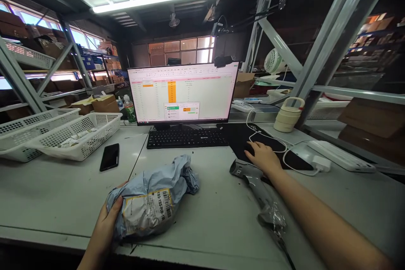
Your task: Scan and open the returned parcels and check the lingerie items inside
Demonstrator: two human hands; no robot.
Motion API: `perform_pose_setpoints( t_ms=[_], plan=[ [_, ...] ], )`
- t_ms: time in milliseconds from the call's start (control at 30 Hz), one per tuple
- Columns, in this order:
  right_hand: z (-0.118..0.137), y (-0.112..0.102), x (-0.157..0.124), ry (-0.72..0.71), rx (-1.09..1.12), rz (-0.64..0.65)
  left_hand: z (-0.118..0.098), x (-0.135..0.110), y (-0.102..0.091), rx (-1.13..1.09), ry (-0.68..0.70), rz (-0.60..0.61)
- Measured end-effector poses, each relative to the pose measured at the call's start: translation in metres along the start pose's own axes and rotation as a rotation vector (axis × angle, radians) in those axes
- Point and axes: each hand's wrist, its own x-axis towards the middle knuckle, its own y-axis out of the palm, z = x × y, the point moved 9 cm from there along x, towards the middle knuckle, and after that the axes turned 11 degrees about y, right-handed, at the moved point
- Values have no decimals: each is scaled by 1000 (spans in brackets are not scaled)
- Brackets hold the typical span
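A light blue plastic mailing bag (158, 202), crumpled and bearing a printed label, lies at the front of the desk. My left hand (110, 213) grips its left end, thumb on the near face and most fingers hidden behind it. On the black mouse pad (236, 137), my right hand (264, 156) rests over a dark computer mouse (249, 148), mostly covered by the palm and fingers. Between the bag and my right forearm lies a grey barcode scanner (257, 187), its head pointing left. The monitor (182, 93) shows a spreadsheet with an orange column and a small pop-up window.
A black keyboard (186, 138) sits below the monitor. To the left are a phone (109, 157) and white perforated baskets (91, 135), one with small packets inside. At right stand a cream lidded container (287, 116) and a white power strip (340, 156) with trailing cables.
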Motion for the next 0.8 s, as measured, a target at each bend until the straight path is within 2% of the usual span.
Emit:
perform_pose_setpoints(
  t_ms=[200,467,667,800],
  plan=[
    [-9,5,0,27,35,-41,-2,-4,-2,16,-9,-27],
    [-8,-2,-4,28,45,-45,18,5,-20,120,-31,-25],
    [-7,-4,-6,43,39,-35,8,-6,-19,173,-37,-100],
    [-7,-4,-5,42,40,-34,3,-6,-15,143,-3,-86]
  ],
)
